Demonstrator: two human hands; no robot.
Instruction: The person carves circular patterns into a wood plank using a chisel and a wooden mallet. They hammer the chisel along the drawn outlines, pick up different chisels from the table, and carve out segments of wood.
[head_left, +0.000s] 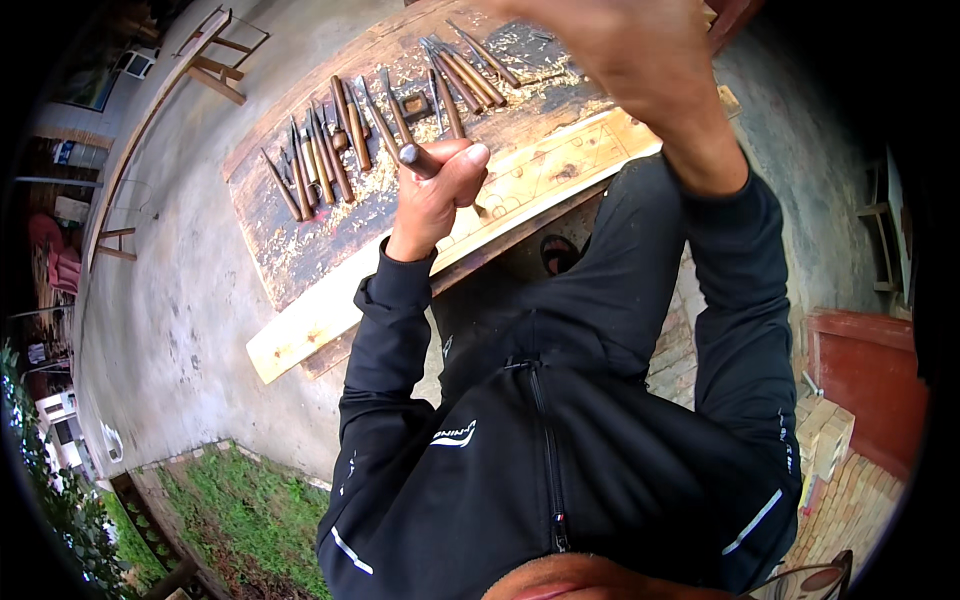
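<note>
A chisel with a dark-topped handle [418, 160] is gripped in my left hand [445, 195], its lower end on the pale plank [310, 300]. Pencil-drawn shapes mark the plank along its right part. My right hand [630, 50] is raised at the top right, blurred and partly cut off by the frame edge, so its fingers and anything in them are unclear. Behind the plank, several carving tools [340, 120] with wooden handles lie in a row on a worn board [250, 200] among wood shavings, around a small square wooden object [414, 105].
A long wooden bench [200, 60] stands on the concrete floor [170, 320] at the left. Grass [230, 510] grows at the lower left. A red wooden piece [865, 380] and stacked blocks [825, 430] are at the right. My legs [620, 260] are beside the plank.
</note>
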